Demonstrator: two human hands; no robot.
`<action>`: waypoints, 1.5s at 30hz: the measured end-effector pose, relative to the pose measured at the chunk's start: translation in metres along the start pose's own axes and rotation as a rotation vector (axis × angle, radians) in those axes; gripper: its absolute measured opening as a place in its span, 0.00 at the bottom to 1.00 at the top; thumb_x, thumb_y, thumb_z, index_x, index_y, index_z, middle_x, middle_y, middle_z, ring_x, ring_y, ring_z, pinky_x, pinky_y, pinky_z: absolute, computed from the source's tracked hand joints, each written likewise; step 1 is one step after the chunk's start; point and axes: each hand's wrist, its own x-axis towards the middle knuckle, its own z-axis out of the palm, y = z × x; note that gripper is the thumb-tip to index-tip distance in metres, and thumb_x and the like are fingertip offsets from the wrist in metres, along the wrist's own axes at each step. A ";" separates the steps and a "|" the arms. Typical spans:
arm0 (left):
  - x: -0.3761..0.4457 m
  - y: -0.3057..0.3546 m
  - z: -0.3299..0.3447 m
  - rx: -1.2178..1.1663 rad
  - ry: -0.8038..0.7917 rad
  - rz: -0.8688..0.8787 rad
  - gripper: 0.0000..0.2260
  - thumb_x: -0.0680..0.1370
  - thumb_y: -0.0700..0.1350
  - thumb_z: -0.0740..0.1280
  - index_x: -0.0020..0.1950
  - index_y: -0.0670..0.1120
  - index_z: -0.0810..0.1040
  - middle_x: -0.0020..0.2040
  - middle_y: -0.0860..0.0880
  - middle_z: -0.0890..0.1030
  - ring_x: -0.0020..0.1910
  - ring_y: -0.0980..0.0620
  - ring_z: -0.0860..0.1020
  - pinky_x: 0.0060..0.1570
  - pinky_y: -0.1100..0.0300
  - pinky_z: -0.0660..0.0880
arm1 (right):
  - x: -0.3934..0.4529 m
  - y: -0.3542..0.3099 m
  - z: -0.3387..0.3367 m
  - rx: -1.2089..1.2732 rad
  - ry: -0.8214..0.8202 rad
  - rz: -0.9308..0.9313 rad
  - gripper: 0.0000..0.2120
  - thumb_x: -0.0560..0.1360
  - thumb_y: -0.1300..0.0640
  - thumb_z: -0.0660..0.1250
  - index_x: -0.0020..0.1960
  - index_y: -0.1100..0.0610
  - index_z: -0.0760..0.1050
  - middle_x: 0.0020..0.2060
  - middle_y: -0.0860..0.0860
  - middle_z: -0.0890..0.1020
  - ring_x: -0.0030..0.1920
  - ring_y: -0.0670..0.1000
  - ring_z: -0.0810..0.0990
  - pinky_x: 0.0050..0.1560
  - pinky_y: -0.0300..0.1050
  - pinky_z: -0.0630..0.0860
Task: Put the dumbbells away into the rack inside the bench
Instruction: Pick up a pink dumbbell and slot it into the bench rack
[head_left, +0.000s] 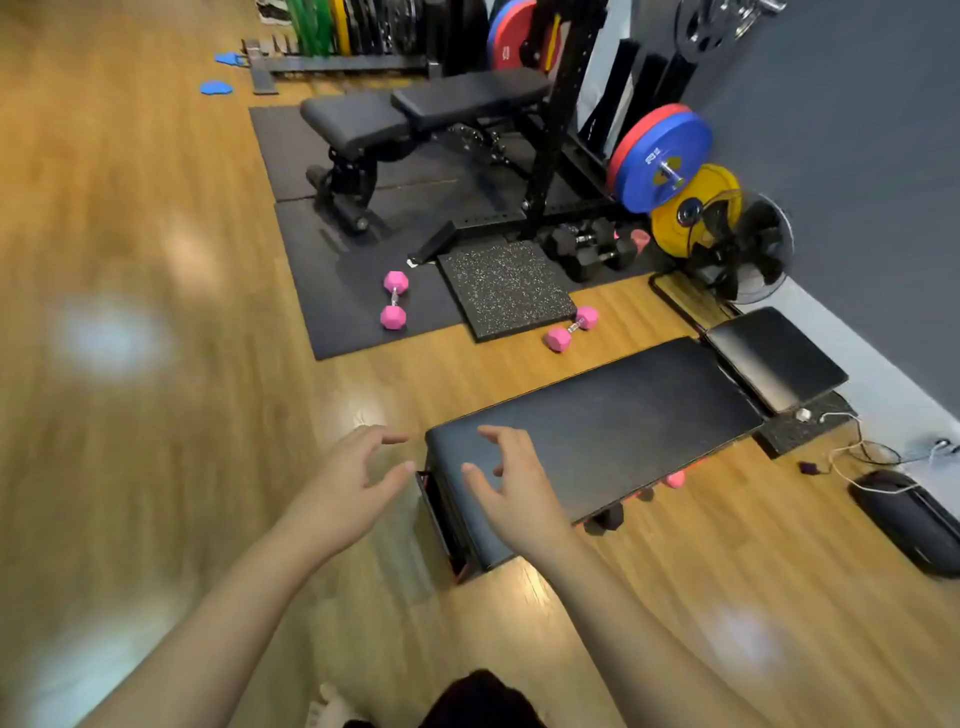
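A low black padded bench (613, 421) lies on the wood floor in front of me. Under its right edge a pink dumbbell end (675, 479) and a black one (609, 519) stick out. One pink dumbbell (395, 300) lies on the black mat beyond; a second pink dumbbell (570, 329) rests on the wood near the speckled pad. My left hand (348, 488) hovers open just left of the bench's near end. My right hand (511, 488) hovers open above that end, fingers spread, holding nothing.
Black hex dumbbells (592, 247) sit by the squat rack (561, 130). An adjustable bench (415, 117) stands on the black mats. A speckled pad (506, 288), a floor fan (748, 249), coloured plates (665, 161), a black bag (909, 519) and cables (857, 457) line the wall.
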 end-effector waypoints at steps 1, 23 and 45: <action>0.006 -0.007 -0.012 -0.003 -0.031 0.009 0.13 0.78 0.50 0.68 0.62 0.53 0.77 0.60 0.60 0.76 0.59 0.65 0.71 0.52 0.81 0.61 | 0.003 -0.008 0.008 0.023 0.026 0.027 0.23 0.79 0.47 0.63 0.71 0.50 0.65 0.62 0.42 0.68 0.59 0.43 0.72 0.59 0.42 0.72; 0.343 -0.094 -0.200 0.008 -0.151 0.124 0.16 0.75 0.56 0.67 0.62 0.57 0.75 0.60 0.61 0.76 0.61 0.63 0.74 0.59 0.66 0.70 | 0.333 -0.138 0.097 0.016 0.148 0.024 0.20 0.77 0.45 0.65 0.68 0.48 0.67 0.56 0.44 0.71 0.48 0.45 0.75 0.51 0.49 0.75; 0.697 -0.220 -0.387 0.076 -0.459 0.121 0.28 0.76 0.53 0.69 0.75 0.58 0.65 0.52 0.60 0.81 0.51 0.65 0.78 0.59 0.58 0.74 | 0.639 -0.253 0.231 0.075 0.141 0.331 0.25 0.79 0.43 0.61 0.72 0.32 0.55 0.43 0.42 0.78 0.38 0.45 0.78 0.46 0.49 0.78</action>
